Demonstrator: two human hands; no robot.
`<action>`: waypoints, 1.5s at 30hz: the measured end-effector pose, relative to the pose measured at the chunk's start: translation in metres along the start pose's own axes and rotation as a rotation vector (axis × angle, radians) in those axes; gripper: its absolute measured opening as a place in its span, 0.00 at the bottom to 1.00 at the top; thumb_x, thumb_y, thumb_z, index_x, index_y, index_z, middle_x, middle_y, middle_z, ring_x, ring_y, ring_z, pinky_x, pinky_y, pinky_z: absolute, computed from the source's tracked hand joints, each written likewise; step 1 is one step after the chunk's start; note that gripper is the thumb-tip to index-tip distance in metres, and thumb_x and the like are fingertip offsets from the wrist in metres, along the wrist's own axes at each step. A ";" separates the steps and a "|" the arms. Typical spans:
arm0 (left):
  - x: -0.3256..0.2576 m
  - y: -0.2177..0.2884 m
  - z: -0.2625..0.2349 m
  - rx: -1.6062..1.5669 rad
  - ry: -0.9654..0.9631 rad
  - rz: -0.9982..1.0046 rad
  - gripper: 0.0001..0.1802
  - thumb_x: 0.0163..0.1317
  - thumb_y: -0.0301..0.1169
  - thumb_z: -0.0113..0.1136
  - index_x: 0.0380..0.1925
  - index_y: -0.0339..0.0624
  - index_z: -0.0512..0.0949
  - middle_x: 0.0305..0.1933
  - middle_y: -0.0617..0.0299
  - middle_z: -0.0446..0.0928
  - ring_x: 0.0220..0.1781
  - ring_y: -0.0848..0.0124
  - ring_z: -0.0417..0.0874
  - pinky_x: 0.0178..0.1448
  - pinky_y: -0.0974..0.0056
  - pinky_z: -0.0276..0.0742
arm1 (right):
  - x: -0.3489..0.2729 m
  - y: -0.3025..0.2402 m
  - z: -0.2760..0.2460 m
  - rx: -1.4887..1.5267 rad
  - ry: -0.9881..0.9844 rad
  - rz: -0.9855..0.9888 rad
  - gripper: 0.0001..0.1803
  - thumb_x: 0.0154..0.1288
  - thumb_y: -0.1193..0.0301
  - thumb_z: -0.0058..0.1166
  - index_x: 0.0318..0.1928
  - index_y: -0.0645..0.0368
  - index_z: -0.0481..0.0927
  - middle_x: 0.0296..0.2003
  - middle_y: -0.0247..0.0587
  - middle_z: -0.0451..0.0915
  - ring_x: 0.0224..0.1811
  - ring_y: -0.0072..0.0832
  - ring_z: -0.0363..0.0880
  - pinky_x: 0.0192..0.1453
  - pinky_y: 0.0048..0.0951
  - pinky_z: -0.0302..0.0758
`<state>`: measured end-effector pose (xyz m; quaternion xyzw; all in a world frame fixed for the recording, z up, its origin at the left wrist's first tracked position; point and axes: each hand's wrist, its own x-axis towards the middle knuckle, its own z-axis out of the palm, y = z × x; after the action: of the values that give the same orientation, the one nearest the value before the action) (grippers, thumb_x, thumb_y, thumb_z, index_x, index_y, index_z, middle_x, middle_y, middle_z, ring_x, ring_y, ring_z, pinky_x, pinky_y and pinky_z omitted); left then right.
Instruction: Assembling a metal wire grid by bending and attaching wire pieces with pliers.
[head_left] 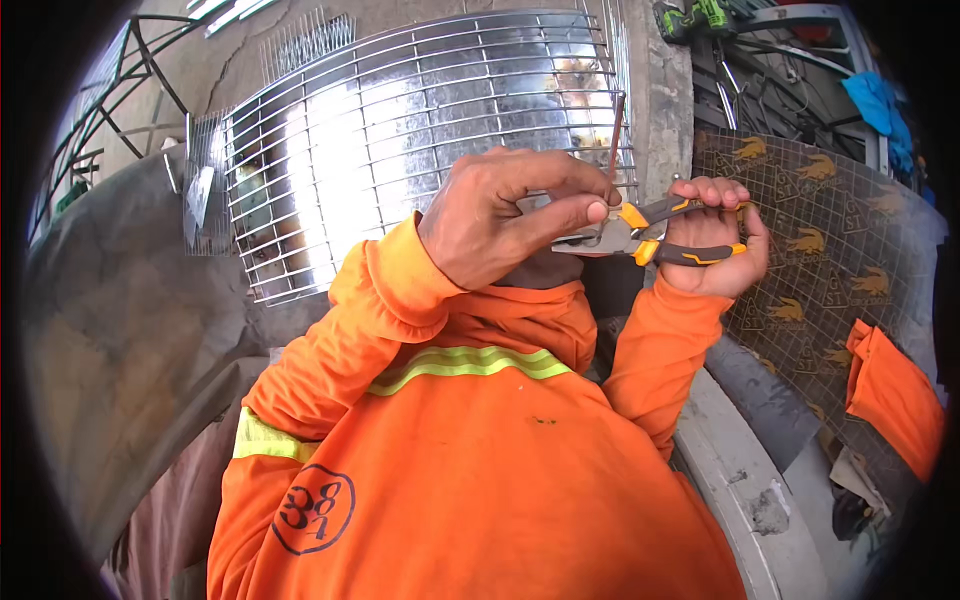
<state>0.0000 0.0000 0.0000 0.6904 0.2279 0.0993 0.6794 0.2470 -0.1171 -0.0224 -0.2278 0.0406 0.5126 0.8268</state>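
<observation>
Around two o'clock, pliers (648, 252) sit snugly clenched in the right hand (722, 230), nose right by the left hand (485, 215), which pinches a thin rod (617, 130). Wire mesh (435, 130) over shiny metal at eleven, patterned board (780, 200) at three, concrete (662, 110) toward one.

Two hands (490, 215) (708, 228), one pair of pliers (620, 238)

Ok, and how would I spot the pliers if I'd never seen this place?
Start from the orange shirt filling the lower middle. Past its right sleeve, the right hand holds the pliers, which point toward the left hand. Unlike the plain thin rod there, they have two spread handles in dark grey and yellow.
</observation>
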 end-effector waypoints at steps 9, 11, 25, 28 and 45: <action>0.059 0.095 0.040 0.500 0.262 0.698 0.41 0.46 0.47 0.81 0.54 0.34 0.73 0.47 0.51 0.77 0.47 0.57 0.81 0.51 0.55 0.78 | 0.008 0.015 0.015 -0.050 0.262 -0.028 0.18 0.66 0.56 0.50 0.45 0.58 0.76 0.34 0.36 0.74 0.41 0.35 0.75 0.52 0.47 0.76; 0.095 0.076 0.072 0.599 0.232 0.525 0.51 0.41 0.55 0.81 0.58 0.32 0.70 0.51 0.48 0.75 0.52 0.52 0.80 0.55 0.53 0.78 | 0.002 0.016 0.024 -0.038 0.330 -0.050 0.19 0.64 0.55 0.53 0.43 0.57 0.78 0.34 0.34 0.74 0.40 0.33 0.76 0.52 0.41 0.76; 0.146 0.009 0.114 0.881 0.157 0.074 0.51 0.38 0.53 0.75 0.58 0.34 0.65 0.56 0.39 0.70 0.61 0.37 0.74 0.65 0.42 0.73 | 0.047 0.017 -0.041 -0.053 0.148 0.030 0.12 0.68 0.59 0.49 0.32 0.52 0.75 0.34 0.30 0.75 0.41 0.27 0.74 0.50 0.30 0.72; 0.144 0.014 0.115 0.946 0.163 0.047 0.49 0.44 0.54 0.73 0.58 0.27 0.68 0.56 0.45 0.75 0.60 0.45 0.74 0.67 0.47 0.72 | 0.038 0.024 -0.028 0.098 0.069 0.040 0.14 0.69 0.58 0.48 0.32 0.53 0.75 0.34 0.33 0.75 0.39 0.29 0.74 0.49 0.33 0.73; 0.146 0.031 0.123 1.025 0.193 -0.019 0.49 0.42 0.58 0.72 0.56 0.29 0.74 0.56 0.46 0.76 0.61 0.45 0.74 0.68 0.48 0.72 | 0.055 0.029 -0.071 -0.004 0.029 0.091 0.16 0.70 0.56 0.46 0.34 0.54 0.76 0.34 0.35 0.77 0.40 0.32 0.76 0.51 0.35 0.74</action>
<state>0.1883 -0.0432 -0.0020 0.9200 0.3150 0.0320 0.2310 0.2600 -0.0906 -0.1118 -0.2347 0.0617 0.5466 0.8015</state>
